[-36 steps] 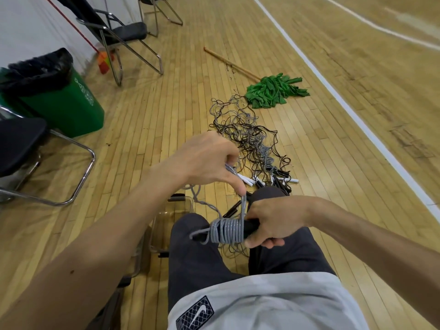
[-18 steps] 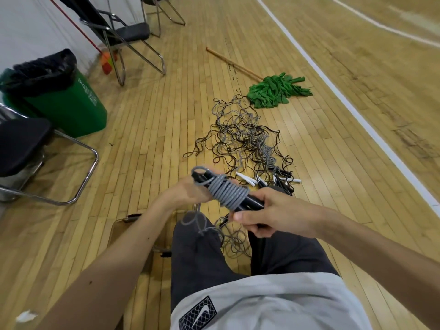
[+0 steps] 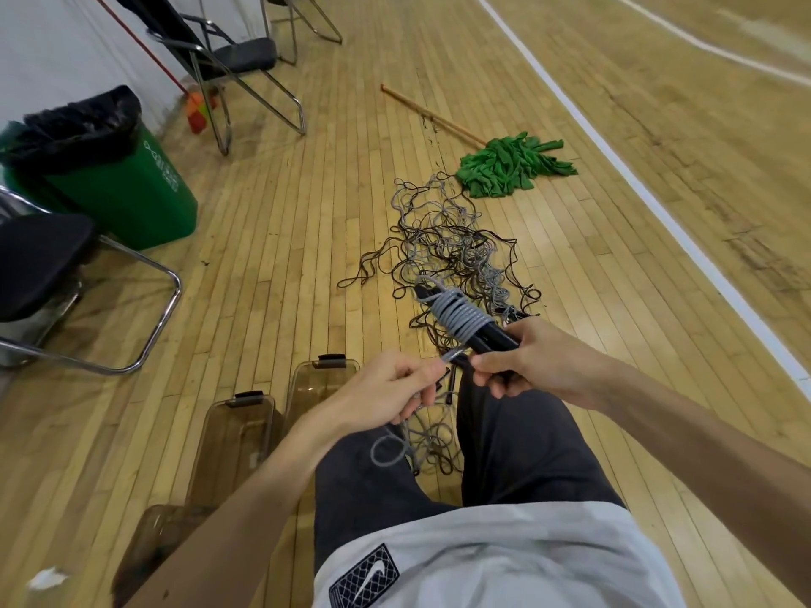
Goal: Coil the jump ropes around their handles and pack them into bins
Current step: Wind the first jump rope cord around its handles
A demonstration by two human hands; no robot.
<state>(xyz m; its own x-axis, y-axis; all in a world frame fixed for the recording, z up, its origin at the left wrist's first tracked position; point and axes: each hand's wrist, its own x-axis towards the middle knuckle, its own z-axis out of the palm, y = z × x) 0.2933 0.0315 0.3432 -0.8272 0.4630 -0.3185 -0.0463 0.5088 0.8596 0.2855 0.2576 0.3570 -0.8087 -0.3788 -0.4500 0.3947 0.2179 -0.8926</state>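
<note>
Left hand (image 3: 386, 388) dropped below coiled handles (image 3: 474, 329); pinching grey rope (image 3: 452, 355).

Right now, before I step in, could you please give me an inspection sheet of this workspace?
surface: wooden gym floor, with a white line on the right.
job's things: grey rope partly coiled around black handles; tangled rope pile on the floor ahead; clear bins beside the left leg.
clutter: green mop lying beyond the pile; white scrap at bottom left.
hands: right hand grips the handles; left hand pinches the rope's loose part with its fingers.
cables: nothing seen.
surroundings: green trash bin and folding chairs on the left.
</note>
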